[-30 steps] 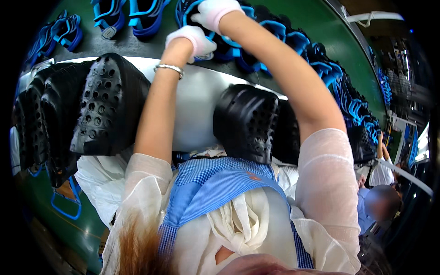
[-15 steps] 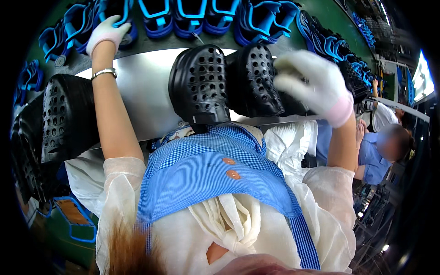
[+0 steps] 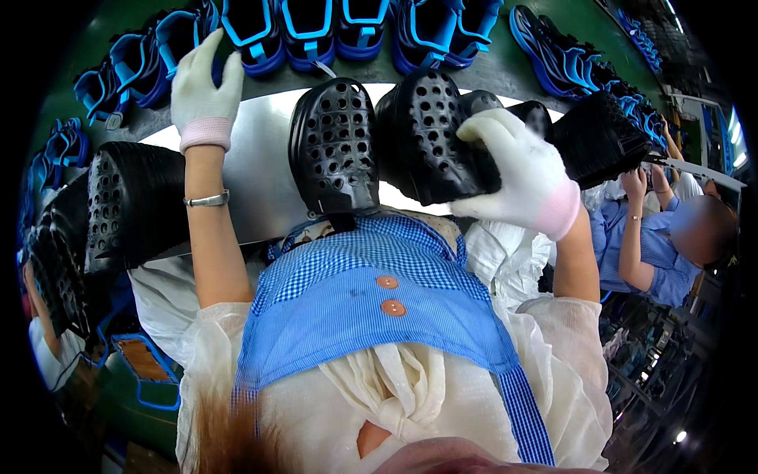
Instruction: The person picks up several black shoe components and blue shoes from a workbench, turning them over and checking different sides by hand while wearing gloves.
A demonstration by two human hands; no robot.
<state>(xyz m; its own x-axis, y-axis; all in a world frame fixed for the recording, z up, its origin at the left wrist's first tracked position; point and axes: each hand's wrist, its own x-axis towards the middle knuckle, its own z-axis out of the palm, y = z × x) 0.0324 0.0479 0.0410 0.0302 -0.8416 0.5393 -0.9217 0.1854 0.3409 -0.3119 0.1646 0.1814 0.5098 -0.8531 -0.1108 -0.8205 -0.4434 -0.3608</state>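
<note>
Two black shoe-shaped pieces full of round holes stand in front of me on a shiny metal surface (image 3: pixel 257 166). My right hand (image 3: pixel 525 162), in a white glove with a pink cuff, is curled round the right-hand perforated shoe-shaped piece (image 3: pixel 433 130), fingers at its upper side and thumb near its lower edge. Just left of it stands the other perforated piece (image 3: pixel 334 142), which neither hand touches. My left hand (image 3: pixel 205 95), gloved too, is raised with its fingers spread, close to the blue-and-black sneakers (image 3: pixel 178 39), and holds nothing.
More sneakers (image 3: pixel 308 31) line the far side in a row. Black perforated pieces are stacked at left (image 3: pixel 118 205), and dark ones (image 3: pixel 600 138) lie at right. A co-worker in a blue shirt (image 3: pixel 624 245) sits at right. A blue-framed stool (image 3: pixel 146 363) stands lower left.
My right hand, blurred before, has closed round the right-hand black piece, which now faces me more fully. My left hand has shifted slightly, its fingers pointing further up.
</note>
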